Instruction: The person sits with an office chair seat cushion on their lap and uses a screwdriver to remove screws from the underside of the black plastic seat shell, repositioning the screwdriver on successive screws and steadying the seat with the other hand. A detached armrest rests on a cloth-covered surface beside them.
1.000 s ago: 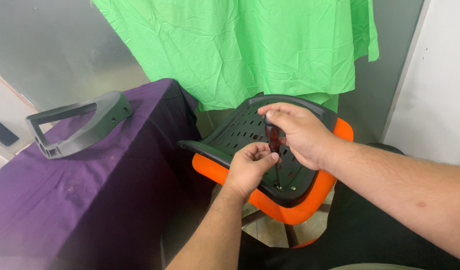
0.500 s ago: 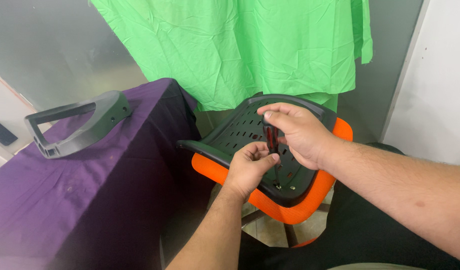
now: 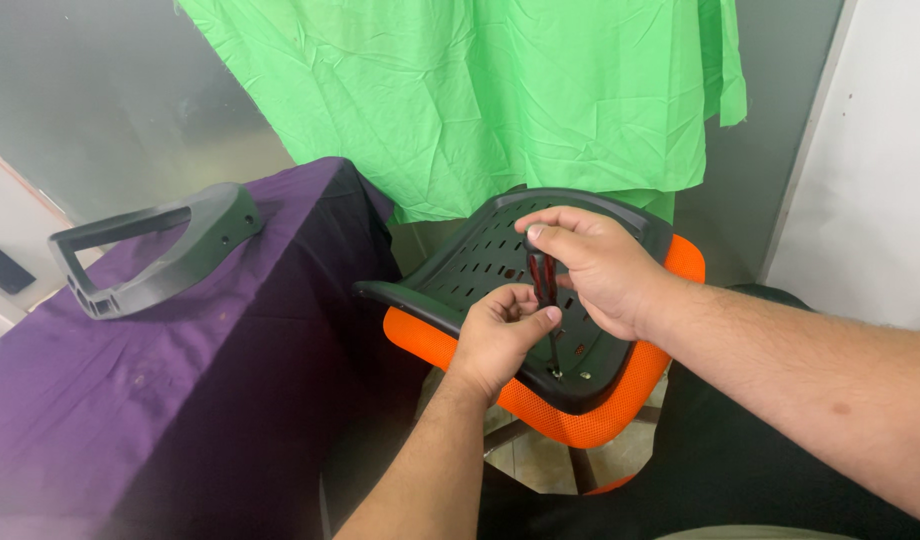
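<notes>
The right hand [image 3: 605,270] is clenched around the red-and-black handle of a screwdriver [image 3: 542,285], whose thin shaft runs down to a fastener near the lower rim of the black perforated chair-seat shell [image 3: 480,255]. The left hand [image 3: 500,335] pinches the shaft just below the handle, steadying it. The shell lies underside-up on its orange mesh cushion [image 3: 580,425], just beside the right edge of the purple-draped desk [image 3: 160,400]. Doing this well likely means keeping the shaft in line with the fastener, pressing down firmly while turning so the tip does not slip out, and letting the left fingers guide loosely rather than grip. A grey plastic armrest [image 3: 150,250] rests near the desk's far edge, with a green cloth [image 3: 480,90] hanging behind.
</notes>
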